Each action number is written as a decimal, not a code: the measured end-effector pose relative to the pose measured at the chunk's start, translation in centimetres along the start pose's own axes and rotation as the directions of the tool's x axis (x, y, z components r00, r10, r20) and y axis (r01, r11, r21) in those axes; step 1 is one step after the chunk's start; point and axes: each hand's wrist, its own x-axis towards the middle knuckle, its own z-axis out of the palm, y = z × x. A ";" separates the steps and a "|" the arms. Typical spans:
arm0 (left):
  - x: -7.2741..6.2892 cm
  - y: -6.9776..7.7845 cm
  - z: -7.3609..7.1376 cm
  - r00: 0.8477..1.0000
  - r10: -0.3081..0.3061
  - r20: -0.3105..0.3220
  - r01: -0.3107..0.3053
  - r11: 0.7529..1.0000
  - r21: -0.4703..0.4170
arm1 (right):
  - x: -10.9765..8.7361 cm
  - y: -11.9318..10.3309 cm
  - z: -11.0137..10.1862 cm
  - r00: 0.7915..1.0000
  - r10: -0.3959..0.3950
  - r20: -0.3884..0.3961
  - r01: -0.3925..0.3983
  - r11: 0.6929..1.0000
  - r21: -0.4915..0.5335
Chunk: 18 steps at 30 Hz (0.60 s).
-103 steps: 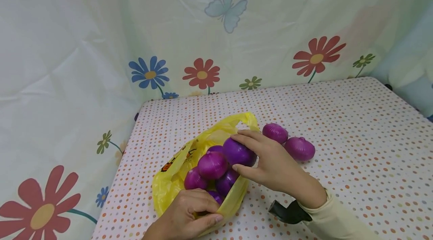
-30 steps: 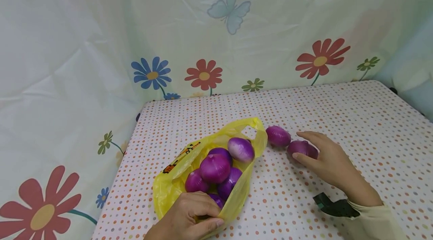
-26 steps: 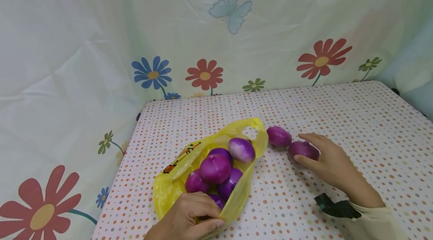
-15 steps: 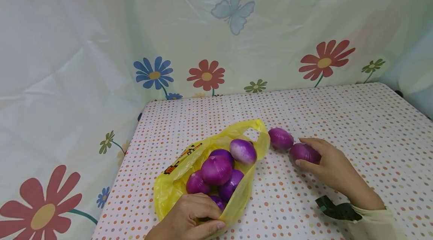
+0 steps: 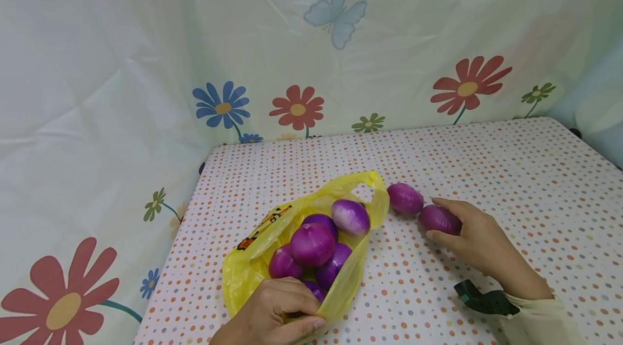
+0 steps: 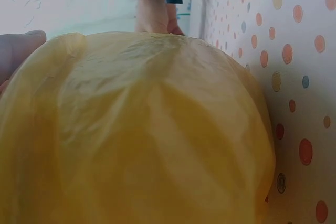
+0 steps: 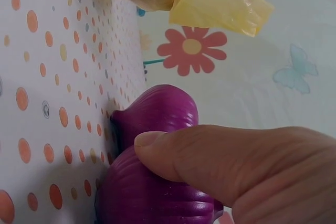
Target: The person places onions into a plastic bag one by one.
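Note:
A yellow plastic bag (image 5: 340, 291) lies with its mouth open at the front middle of the table, several purple onions (image 5: 312, 244) inside. My left hand (image 5: 274, 304) pinches the bag's near rim; in the left wrist view the bag's bulging side (image 6: 157, 129) fills most of the picture. To the right, my right hand (image 5: 479, 237) holds an onion (image 5: 436, 219) that rests on the table, thumb on the near side and fingers on the far side. The right wrist view has the thumb pressed on this onion (image 7: 152, 195). Beside it sits another loose onion (image 5: 405, 199), close to the bag's handle.
A white tablecloth with coloured dots (image 5: 525, 183) covers the table. Behind it hangs a pale curtain (image 5: 389, 37) printed with flowers and a butterfly. A black strap device (image 5: 486, 299) sits at my right wrist.
The onion my right hand held over the bag earlier now lies in the bag's mouth. That hand has moved right and closed on a loose onion. The left hand keeps its hold.

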 end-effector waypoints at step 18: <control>0.1 0.1 -0.1 1.000 -0.009 0.013 0.009 1.000 0.025 | -0.2 -1.2 -0.8 0.999 0.032 -0.001 -0.032 0.999 0.009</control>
